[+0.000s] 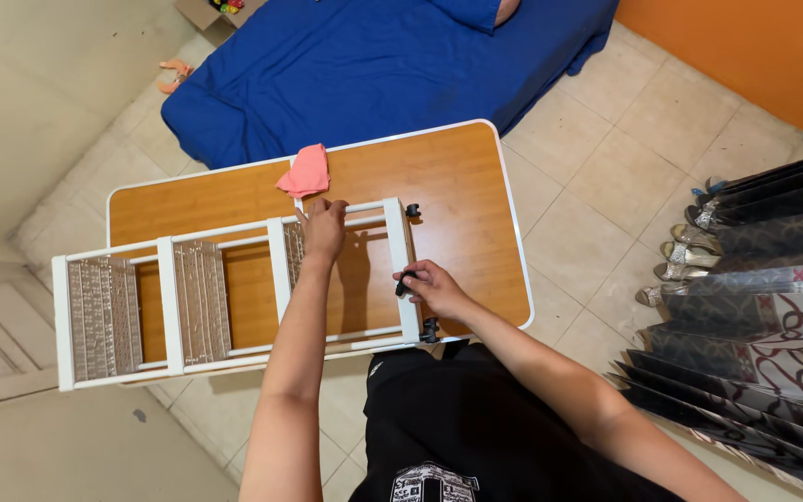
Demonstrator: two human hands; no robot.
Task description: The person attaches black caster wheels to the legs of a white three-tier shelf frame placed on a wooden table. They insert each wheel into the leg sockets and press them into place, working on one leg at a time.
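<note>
A white plastic shelf rack (171,307) with clear patterned trays lies on its side across a wooden table (457,177). My left hand (324,228) rests on the rack's far rail near its right end. At the rack's right end panel, my right hand (429,284) grips a small black caster wheel (405,282). Two more black casters are fixed to that end, one at the far corner (413,211) and one at the near corner (429,329). A pink cloth (307,171) lies on the table just beyond my left hand.
A blue mattress (374,65) lies on the tiled floor beyond the table. Patterned fabric panels (755,307) and several shoes (680,251) sit at the right. An orange wall is at the top right; a cardboard box (206,11) stands at the top left.
</note>
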